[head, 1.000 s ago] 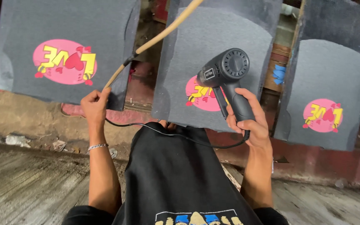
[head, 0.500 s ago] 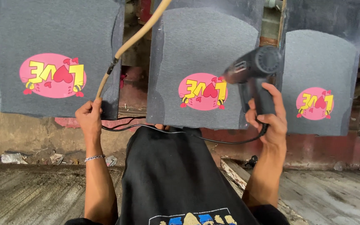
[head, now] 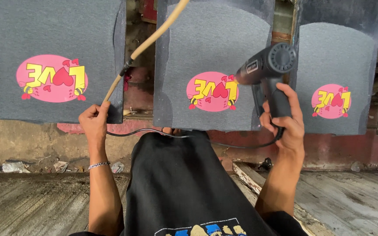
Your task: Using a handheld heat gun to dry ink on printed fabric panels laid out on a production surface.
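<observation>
Your right hand [head: 285, 118] is clenched around the handle of the black pistol-shaped heat gun [head: 265, 67], whose nozzle points left at the pink oval print with yellow letters and red hearts [head: 213, 91] on the middle grey felt panel [head: 215, 52]; the nozzle tip sits just beside the print's right edge. Your left hand [head: 93, 122] has its grip closed on the tan cable [head: 152, 37], which rises up and to the right between the left grey felt panel [head: 53, 30] and the middle one. A thin black cord [head: 154, 132] runs across above your black shirt [head: 180, 183]. No containers show here.
</observation>
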